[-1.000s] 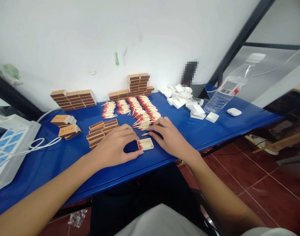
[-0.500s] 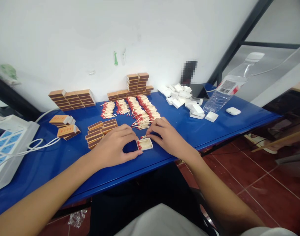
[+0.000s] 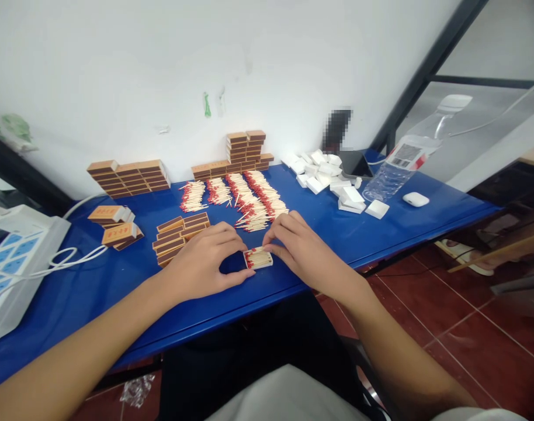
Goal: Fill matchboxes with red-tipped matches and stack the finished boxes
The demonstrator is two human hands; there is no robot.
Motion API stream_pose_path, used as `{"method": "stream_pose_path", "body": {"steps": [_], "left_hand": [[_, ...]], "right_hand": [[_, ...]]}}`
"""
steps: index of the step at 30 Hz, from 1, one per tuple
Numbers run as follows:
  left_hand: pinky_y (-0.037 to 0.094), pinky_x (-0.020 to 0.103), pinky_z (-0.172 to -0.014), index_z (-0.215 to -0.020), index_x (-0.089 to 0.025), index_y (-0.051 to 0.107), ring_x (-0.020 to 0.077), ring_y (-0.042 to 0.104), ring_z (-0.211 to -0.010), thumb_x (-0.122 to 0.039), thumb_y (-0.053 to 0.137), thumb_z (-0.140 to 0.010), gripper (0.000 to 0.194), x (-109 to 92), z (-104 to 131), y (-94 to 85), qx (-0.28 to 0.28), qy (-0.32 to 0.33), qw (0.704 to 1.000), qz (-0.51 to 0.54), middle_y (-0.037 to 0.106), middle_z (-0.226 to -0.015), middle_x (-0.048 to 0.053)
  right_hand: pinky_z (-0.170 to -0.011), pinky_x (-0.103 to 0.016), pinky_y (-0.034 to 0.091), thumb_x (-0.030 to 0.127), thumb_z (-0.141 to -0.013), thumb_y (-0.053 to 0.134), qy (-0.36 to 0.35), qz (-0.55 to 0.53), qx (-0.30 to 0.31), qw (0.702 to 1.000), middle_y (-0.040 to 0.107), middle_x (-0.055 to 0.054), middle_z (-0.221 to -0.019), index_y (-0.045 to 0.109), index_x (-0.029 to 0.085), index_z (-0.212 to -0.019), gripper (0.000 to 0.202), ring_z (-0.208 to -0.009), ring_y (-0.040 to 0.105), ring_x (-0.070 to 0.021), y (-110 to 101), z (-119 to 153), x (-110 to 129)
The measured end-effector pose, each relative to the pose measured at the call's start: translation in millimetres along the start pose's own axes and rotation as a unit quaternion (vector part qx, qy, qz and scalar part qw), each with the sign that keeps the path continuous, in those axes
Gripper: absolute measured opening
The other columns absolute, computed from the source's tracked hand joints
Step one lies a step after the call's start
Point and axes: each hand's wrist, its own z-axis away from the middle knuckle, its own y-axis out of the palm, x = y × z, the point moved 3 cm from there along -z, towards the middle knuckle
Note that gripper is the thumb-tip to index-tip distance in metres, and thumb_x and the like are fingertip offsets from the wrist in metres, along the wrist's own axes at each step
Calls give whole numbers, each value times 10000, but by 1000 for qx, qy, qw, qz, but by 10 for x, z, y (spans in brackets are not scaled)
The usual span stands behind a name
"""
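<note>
A small white matchbox tray [image 3: 263, 266] with red-tipped matches [image 3: 257, 258] in it lies on the blue table near its front edge. My left hand [image 3: 210, 260] is curved around the tray's left end, thumb at the near corner and fingers at the far one. With thumb and fingers pinched, my right hand [image 3: 300, 245] holds a few matches over the tray's far right side; the fingertips partly hide them. Behind the hands lie long rows of loose matches [image 3: 253, 202]. Closed matchboxes [image 3: 179, 234] are stacked beside my left hand.
More matchboxes [image 3: 131, 178] stand stacked along the wall, with another stack [image 3: 245, 149] behind the matches. White empty trays [image 3: 322, 169] are heaped at the back right, near a plastic bottle [image 3: 396, 166] and a white case [image 3: 416, 199]. A power strip [image 3: 34, 269] with cables is at left.
My right hand has brought its matches from just beyond the tray's far edge to over the tray. The left hand stays in place at the tray.
</note>
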Motion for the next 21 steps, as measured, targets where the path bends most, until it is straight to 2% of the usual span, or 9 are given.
{"method": "stream_pose_path", "body": {"steps": [4,11,17,21], "left_hand": [[589,435,-932,-1023,-191,754,274,678,-1066,-444,744,-988,256,-3,-5,-2,4,-1,1000,-4,766,-1031,90],[590,437,-931,-1045,-195,761,271,673,-1056,-451,743,-987,264,-5,2,-6,3,-2,1000,-2,769,-1029,86],[589,436,-925,-1036,-191,764,275,674,-1051,-437,745,-987,251,-7,2,-3,2,-2,1000,3,764,-1023,89],[595,444,-927,-1047,-192,771,281,676,-1061,-423,746,-985,241,-9,-4,-3,0,0,1000,3,767,-1029,96]], "right_hand": [[-981,-452,521,209,-1087,606,-22,-1,22,1000,660,-94,-1052,684,211,-995,120,-1072,588,-278,36,16,84],[-954,-463,525,228,-1063,648,4,-24,-5,1000,665,-92,-1031,707,226,-1004,84,-1062,590,-289,-52,20,-53],[-973,-446,526,204,-1059,645,10,-50,14,999,656,-89,-1057,682,213,-998,73,-1072,604,-271,14,14,-55],[-982,-453,519,231,-1092,590,7,-54,-14,998,669,-87,-1060,708,222,-1054,124,-1061,606,-268,59,-14,-124]]}}
